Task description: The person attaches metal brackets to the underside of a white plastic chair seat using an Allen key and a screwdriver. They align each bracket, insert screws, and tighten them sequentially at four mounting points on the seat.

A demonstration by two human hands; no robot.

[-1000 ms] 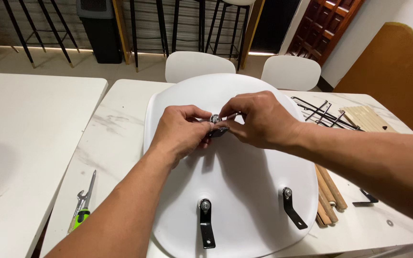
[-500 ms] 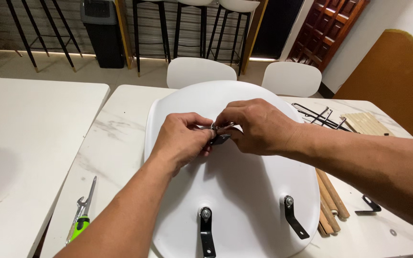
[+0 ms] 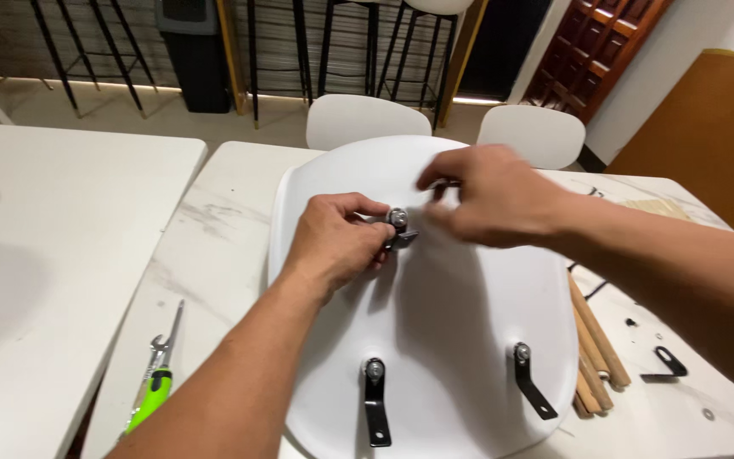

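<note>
You are fitting a black bracket (image 3: 401, 240) with its bolt (image 3: 398, 218) to the upturned white chair seat (image 3: 435, 340) on the surface, your left hand (image 3: 337, 242) pinching it closed-fingered while your right hand (image 3: 490, 195) is hovering loosely curled, apparently empty, likely needing to tighten that bolt next.

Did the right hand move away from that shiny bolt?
Yes. The right hand has lifted off the bolt, shifting right across the white seat shell; the left hand holds the bracket.

Black bracket (image 3: 398, 240) with silver bolt (image 3: 398, 218) (upright) on white seat shell (image 3: 460, 331)
</note>
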